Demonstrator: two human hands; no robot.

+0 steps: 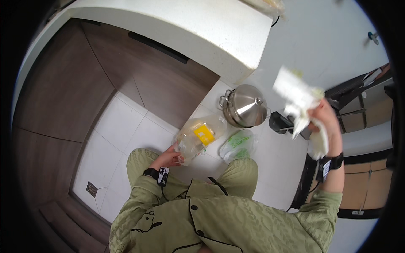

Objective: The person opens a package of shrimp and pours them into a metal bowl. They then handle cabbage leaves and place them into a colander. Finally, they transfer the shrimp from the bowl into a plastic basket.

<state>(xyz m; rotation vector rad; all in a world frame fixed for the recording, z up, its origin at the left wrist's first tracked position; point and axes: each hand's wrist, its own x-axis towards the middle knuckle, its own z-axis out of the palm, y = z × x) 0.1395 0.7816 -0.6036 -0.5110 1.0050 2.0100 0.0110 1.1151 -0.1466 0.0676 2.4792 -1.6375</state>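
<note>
My left hand (170, 156) grips the near edge of a clear plastic bag (191, 139) with a yellow label, which lies on the tiled floor with something pale inside. Out to the right, my right hand (327, 125) is raised and closed on crumpled white material (295, 90), blurred, with yellow-green bits along it; I cannot tell whether it is paper or plastic. Beside the clear bag, a white plastic bag with green print (239, 145) rests on the floor in front of my knee.
A lidded stainless steel pot (249, 106) stands on the floor beyond the bags, near the corner of a white countertop (202, 19). Brown cabinet fronts (158, 79) are at the left. A black object (278, 122) stands right of the pot. A floor drain (91, 189) lies lower left.
</note>
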